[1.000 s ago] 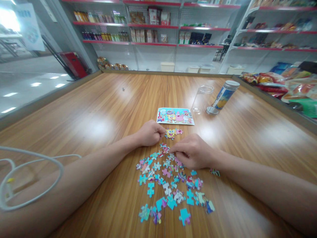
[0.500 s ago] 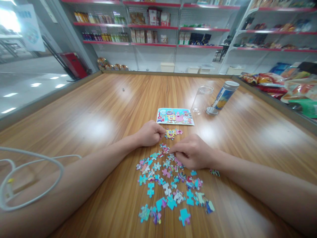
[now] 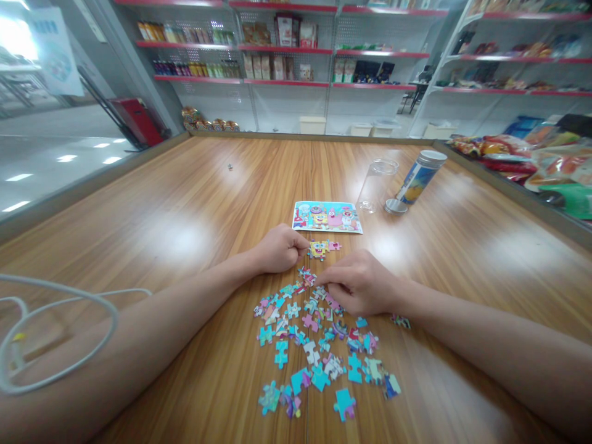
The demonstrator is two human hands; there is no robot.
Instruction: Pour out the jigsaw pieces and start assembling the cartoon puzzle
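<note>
My left hand (image 3: 284, 248) is curled, its fingertips against the left edge of a few joined jigsaw pieces (image 3: 318, 249) showing a yellow cartoon face and a pink bit. Whatever may be between those fingers is hidden. My right hand (image 3: 358, 283) is also closed, its index fingertip down at the top of a loose spread of jigsaw pieces (image 3: 311, 322). Its other fingers fold under, and I cannot see whether they hold a piece. Just beyond the joined pieces lies a printed picture card (image 3: 327, 217) with cartoon figures.
Back right on the wooden table (image 3: 222, 203) are a clear plastic jar (image 3: 377, 185) and a blue can (image 3: 422, 179) with a round metal lid (image 3: 396, 206) at its base. A white cable (image 3: 111, 308) loops over my left forearm. Packaged snacks (image 3: 504, 157) lie beyond the right edge.
</note>
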